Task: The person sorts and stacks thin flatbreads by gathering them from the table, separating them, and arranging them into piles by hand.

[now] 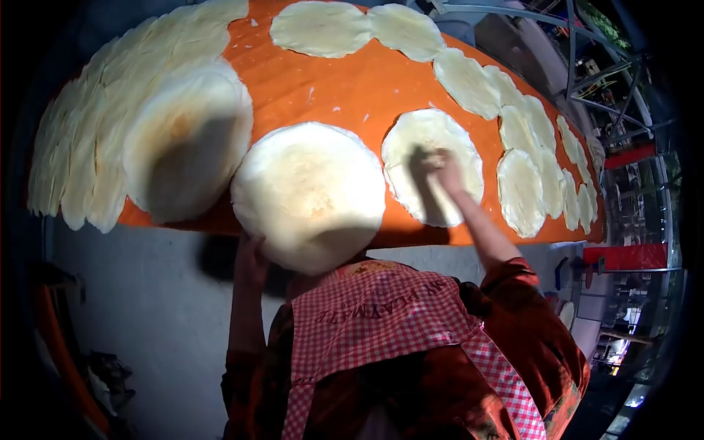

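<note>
A large round pale sheet (312, 183), browned in its middle, overhangs the front edge of the orange-covered table (330, 92). My left hand (253, 253) is at its lower left rim, fingers partly hidden under it. Over a smaller round sheet (458, 187) to the right is my right hand (444, 165), closed around something pale and brownish that I cannot make out. A dark shadow falls beside that hand on the sheet. Left of the large sheet, another big round one (191, 139) lies partly in shadow.
Many overlapping pale sheets (103, 132) cover the table's left end. Several thin round sheets (521, 191) lie along the right side, and two more (320, 29) at the far edge. Metal framing (572, 51) stands beyond the table at the upper right.
</note>
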`<state>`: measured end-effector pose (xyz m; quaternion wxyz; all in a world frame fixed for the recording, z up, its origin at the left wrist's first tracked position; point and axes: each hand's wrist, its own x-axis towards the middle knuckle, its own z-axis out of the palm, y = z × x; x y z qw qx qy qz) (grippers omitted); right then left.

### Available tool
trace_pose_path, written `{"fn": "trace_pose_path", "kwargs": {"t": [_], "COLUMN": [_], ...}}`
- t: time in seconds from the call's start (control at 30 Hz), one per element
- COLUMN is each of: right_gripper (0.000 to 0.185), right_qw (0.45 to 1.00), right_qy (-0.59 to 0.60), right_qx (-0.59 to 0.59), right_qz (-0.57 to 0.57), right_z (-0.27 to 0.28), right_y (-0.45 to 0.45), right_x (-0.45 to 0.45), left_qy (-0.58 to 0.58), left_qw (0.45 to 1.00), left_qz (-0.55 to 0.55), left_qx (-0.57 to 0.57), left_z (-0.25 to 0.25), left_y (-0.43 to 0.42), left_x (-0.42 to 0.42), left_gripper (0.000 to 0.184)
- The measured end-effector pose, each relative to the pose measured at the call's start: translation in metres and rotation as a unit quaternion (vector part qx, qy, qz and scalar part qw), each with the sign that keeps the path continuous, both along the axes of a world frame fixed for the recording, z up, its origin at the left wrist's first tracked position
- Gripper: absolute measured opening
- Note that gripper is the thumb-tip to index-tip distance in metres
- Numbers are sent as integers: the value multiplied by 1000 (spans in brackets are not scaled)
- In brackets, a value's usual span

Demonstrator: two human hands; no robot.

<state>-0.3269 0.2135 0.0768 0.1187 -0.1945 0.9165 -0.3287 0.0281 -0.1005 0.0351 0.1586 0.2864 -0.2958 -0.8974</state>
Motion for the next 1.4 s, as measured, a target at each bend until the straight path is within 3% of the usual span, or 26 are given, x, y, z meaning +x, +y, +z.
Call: {"fn": "trace_pose_path", "kwargs": {"t": [0.03, 0.07, 0.1, 0.17, 0.2, 0.23, 0.33, 0.47, 0.57, 0.7, 0.8, 0.83, 0.9, 0.93, 1.0, 1.03, 1.1, 1.13, 1.17, 1.2, 1.23, 1.27, 1.3, 1.33, 1.37, 1.4], "right_gripper": [23, 23, 31, 62, 69, 71, 57, 34, 28, 22, 21, 28, 38, 48, 44, 41, 35, 31, 26, 24, 23, 21, 19, 18, 14, 13], "right_qw": [975, 925, 909, 906, 922, 940, 910, 859, 832, 852, 891, 929, 940, 950, 951, 950, 965, 982, 986, 985, 975, 993, 984, 985, 980, 976], "right_qy": [-199, -279, -298, -225, -60, -20, -226, -386, -490, -476, -334, -235, 44, 44, -22, -95, -63, -105, -121, -35, -87, -35, -44, -25, -16, 55], "right_qx": [-96, -219, -178, -72, -52, -16, -159, -214, -185, -149, -161, -71, -101, -22, 2, 2, -152, -51, -52, -101, -108, -14, -72, -20, -45, 8], "right_qz": [18, 137, 229, 351, 379, 340, 309, 260, 181, 159, 262, 277, 323, 309, 308, 297, 205, 148, 107, 136, 175, 116, 156, 170, 191, 208], "right_z": [-5, -32, -17, 31, 25, 15, -9, -7, -1, -9, -21, -19, -17, -31, 5, 20, 15, 68, 107, 114, 132, 169, 166, 192, 186, 211], "right_y": [-53, -90, -133, -184, -199, -203, -199, -195, -197, -198, -202, -198, -198, -201, -203, -202, -186, -174, -163, -150, -142, -148, -155, -169, -187, -204], "right_x": [37, 63, 107, 171, 190, 199, 182, 174, 171, 168, 171, 175, 193, 196, 179, 158, 93, 64, 38, 4, -23, -19, -39, -39, -62, -57], "left_qy": [13, 27, 42, 55, 60, 63, 25, 7, 15, 19, 17, -5, -43, -42, -59, -49, -83, -130, -177, -190, -200, -212, -212, -207, -202, -197], "left_qw": [1000, 999, 998, 997, 997, 996, 999, 997, 997, 999, 999, 997, 980, 984, 952, 978, 943, 939, 932, 946, 957, 964, 946, 916, 903, 888], "left_qz": [-12, -26, -39, -40, -40, -43, -45, -52, -46, -31, -25, -26, -30, -16, 6, 55, 43, 37, 34, 41, 45, 44, 4, -37, -53, -66], "left_qx": [-10, -22, -34, -37, -38, -40, -9, -60, -56, -37, -18, -76, -192, -174, -300, -196, -319, -316, -313, -260, -207, -153, -247, -341, -376, -411], "left_z": [6, 10, 13, 11, 8, 4, 37, 23, 24, 29, 39, 32, -3, -21, -12, -11, -30, -12, -2, -8, -19, -29, -34, -38, -33, -29], "left_y": [2, 4, 5, 8, 8, 8, 14, 15, 13, 13, 14, 13, 13, 9, 2, 2, -12, -15, -19, -24, -32, -35, -34, -35, -36, -36], "left_x": [-8, -16, -22, -31, -32, -33, -39, -40, -39, -40, -42, -42, -43, -41, -29, -26, 2, 11, 18, 23, 28, 34, 40, 44, 38, 33], "left_gripper": [63, 61, 59, 54, 51, 49, 43, 44, 45, 54, 55, 53, 51, 44, 46, 46, 43, 42, 41, 41, 40, 40, 40, 40, 41, 41]}}
